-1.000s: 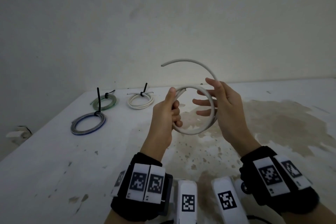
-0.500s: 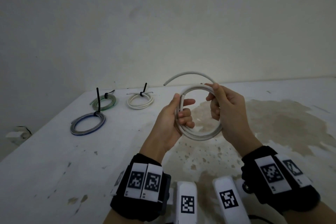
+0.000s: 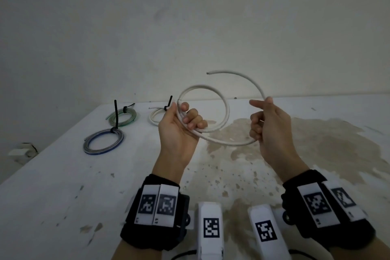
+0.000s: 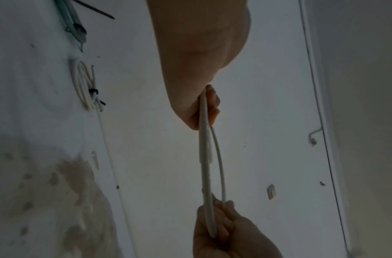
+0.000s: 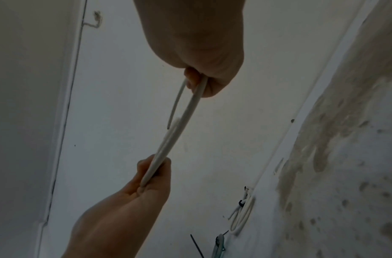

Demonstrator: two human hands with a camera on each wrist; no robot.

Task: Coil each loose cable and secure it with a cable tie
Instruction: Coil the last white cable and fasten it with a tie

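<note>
A stiff white cable is held in the air above the white table, between both hands. My left hand grips the small coiled loop at its left side, fingers curled round the strands. My right hand grips the wider outer turn; from it the free end arcs up and to the left. In the left wrist view the cable runs edge-on from my left hand to my right hand. The right wrist view shows the same cable between the hands.
Three tied coils lie at the table's far left: a green one, a blue-grey one and a white one, each with a black cable tie. A brown stain covers the table's right part. A wall stands close behind.
The hands have moved apart. The tight coil has opened into a small loop at the left hand and a wide outer turn pulled right by the right hand.
</note>
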